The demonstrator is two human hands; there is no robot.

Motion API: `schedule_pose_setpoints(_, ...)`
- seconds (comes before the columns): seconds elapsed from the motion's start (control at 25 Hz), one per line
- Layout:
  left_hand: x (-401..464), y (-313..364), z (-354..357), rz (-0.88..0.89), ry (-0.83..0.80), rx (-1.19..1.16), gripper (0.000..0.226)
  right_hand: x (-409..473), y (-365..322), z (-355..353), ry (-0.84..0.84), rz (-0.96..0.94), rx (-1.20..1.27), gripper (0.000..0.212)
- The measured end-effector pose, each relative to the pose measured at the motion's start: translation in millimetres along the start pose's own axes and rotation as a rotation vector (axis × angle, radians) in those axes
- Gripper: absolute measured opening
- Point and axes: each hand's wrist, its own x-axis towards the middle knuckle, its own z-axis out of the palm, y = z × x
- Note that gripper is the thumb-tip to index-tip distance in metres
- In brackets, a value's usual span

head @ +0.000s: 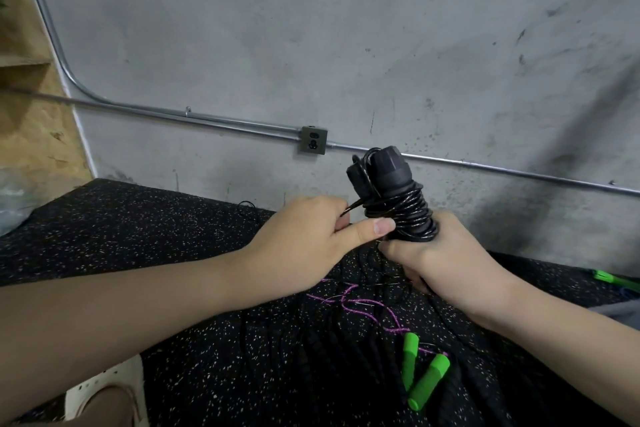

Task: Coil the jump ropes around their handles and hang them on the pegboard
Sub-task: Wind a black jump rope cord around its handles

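Our left hand (308, 236) pinches the loose end of the black jump rope (398, 208) just beside the coil, thumb pressing against the turns. If that pinch slackens before the end is tucked, we judge the stiff top loops could spring off. Our right hand (440, 253) grips the paired black handles (388, 166) upright from below; a loose grip there could let them part and the coil sag. Lower right, the purple rope (363, 305) with green handles (426, 381) lies uncoiled on the speckled mat (138, 229), tangled among other black cords. No pegboard is in view, and we can read no writing.
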Motion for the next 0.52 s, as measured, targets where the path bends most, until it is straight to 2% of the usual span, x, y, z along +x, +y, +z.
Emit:
schedule_pose_setpoints(0.08, -5, 6, 6, 0.015, -0.012, 0.004, 0.058, 1, 4, 0, 0.072, -0.061, -0.135, 0.028)
schedule_pose_setpoints(0.16, -10, 17, 10, 0.001, -0.038, -0.009, 0.054, -3, 13, 6, 0.158, -0.111, -0.239, 0.006)
schedule_pose_setpoints(0.24, -10, 22, 11, -0.024, -0.015, -0.015, 0.061, -8, 20, 13, 0.207, -0.124, -0.251, 0.023)
schedule_pose_setpoints(0.36, -5, 14, 9, 0.016, 0.011, -0.002, 0.067, -7, 21, 18, 0.194, -0.156, -0.343, 0.043)
schedule_pose_setpoints(0.44, -2, 4, 5, 0.092, -0.025, 0.048, 0.064, -6, 18, 13, 0.172, -0.218, -0.478, 0.044)
schedule_pose_setpoints(0.52, -1, -1, 0, 0.186, -0.076, 0.066, 0.055, -6, 13, 4, 0.051, -0.265, -0.401, 0.044)
